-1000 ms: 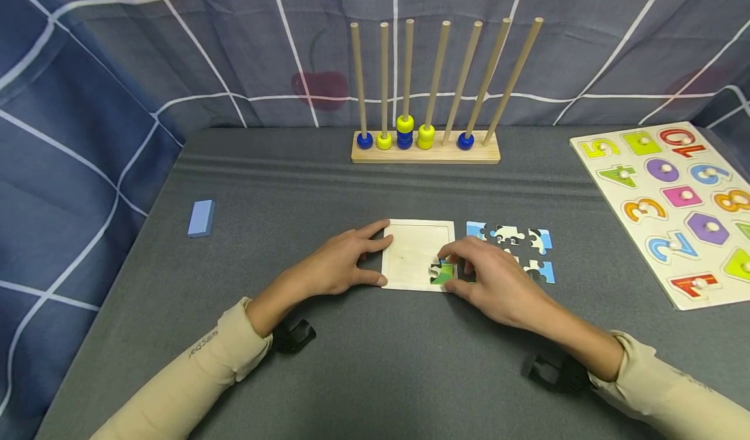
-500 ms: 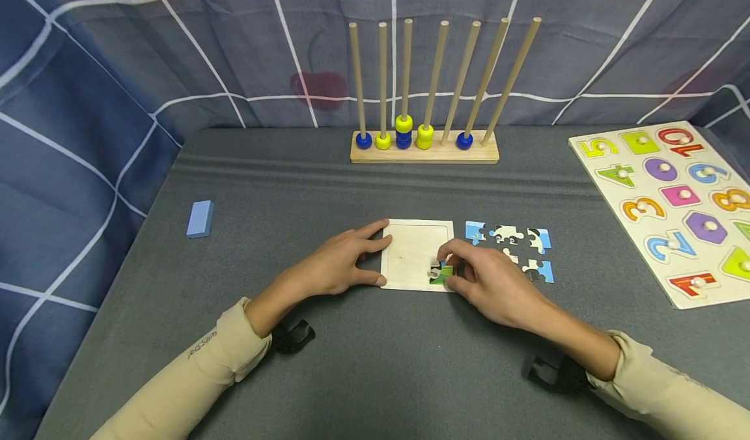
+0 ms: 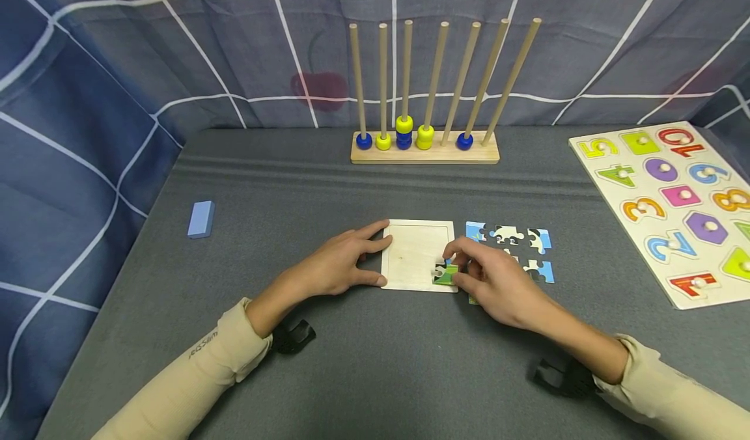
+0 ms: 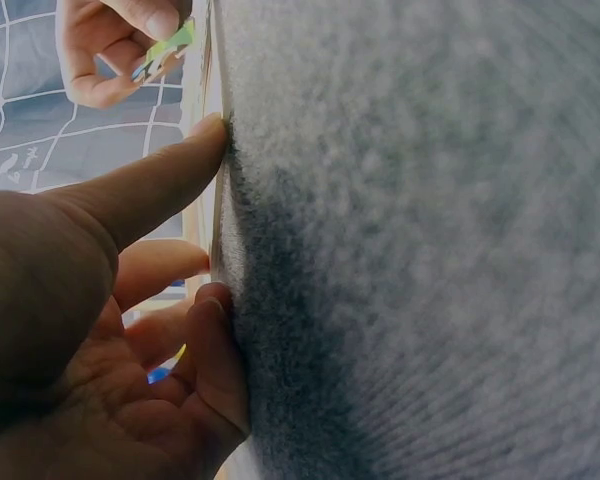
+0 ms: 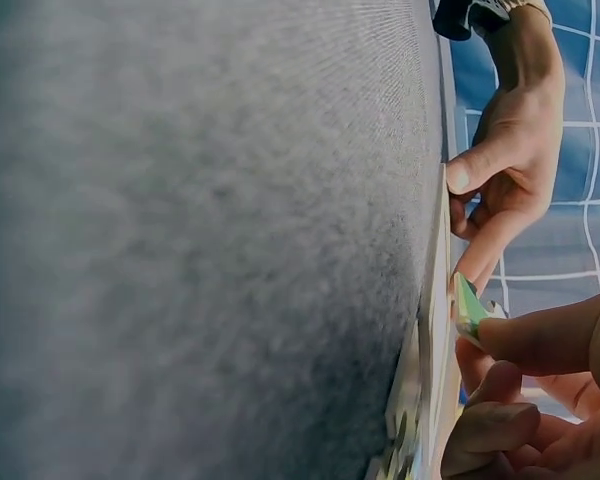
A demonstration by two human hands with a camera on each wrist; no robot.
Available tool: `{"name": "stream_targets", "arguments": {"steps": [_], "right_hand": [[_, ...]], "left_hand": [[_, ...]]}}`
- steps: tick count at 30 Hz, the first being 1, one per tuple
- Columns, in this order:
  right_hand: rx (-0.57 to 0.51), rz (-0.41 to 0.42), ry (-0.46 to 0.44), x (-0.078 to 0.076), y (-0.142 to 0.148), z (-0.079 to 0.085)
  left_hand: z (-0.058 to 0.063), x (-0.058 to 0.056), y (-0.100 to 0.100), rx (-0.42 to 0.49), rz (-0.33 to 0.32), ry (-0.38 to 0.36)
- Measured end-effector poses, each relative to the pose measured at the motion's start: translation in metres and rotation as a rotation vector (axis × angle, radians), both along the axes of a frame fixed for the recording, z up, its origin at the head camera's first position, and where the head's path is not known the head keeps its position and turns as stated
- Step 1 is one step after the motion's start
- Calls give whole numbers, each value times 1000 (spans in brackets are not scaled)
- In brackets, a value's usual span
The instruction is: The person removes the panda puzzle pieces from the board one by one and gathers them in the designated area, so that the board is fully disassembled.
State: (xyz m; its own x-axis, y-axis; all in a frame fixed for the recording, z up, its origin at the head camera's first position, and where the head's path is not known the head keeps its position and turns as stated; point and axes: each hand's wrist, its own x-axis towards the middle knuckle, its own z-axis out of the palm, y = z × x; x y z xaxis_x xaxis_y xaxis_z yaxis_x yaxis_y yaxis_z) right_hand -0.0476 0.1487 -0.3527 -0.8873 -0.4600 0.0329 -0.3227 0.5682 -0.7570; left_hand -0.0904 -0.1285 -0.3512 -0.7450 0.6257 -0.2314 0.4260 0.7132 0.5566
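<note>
A square light-wood puzzle tray (image 3: 413, 248) lies flat on the grey table. My left hand (image 3: 336, 264) rests at its left edge, thumb near the front corner and index finger near the back corner. Between thumb and index finger, my right hand (image 3: 498, 284) pinches a green puzzle piece (image 3: 446, 275) with black-and-white markings, over the tray's front right corner. In the right wrist view the green piece (image 5: 468, 308) is tilted, raised off the tray. Several loose panda puzzle pieces (image 3: 507, 234) lie right of the tray, some partly hidden under my right hand.
A wooden peg stand (image 3: 424, 155) with blue and yellow beads stands at the back. A number puzzle board (image 3: 633, 232) lies at the right. Far left is a blue block (image 3: 201, 219). A dark curtain (image 3: 234, 49) closes off the back and left.
My right hand has shifted slightly to the right and lifted the green puzzle piece with it. Another piece's edge now shows below that hand. The left hand stays at the tray's edge.
</note>
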Motion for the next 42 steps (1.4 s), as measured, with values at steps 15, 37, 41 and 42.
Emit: {"name": "stream_targets", "arguments": {"steps": [15, 37, 41, 42], "right_hand": [[-79, -71, 8, 11, 18, -2], [-88, -219, 12, 36, 61, -1], [-66, -241, 23, 40, 70, -2], [-62, -245, 24, 42, 72, -2]], "left_hand": [[-2, 0, 0, 7, 7, -5], [-1, 1, 2, -28, 26, -12], [-1, 0, 1, -29, 21, -13], [-1, 0, 1, -28, 19, -13]]}}
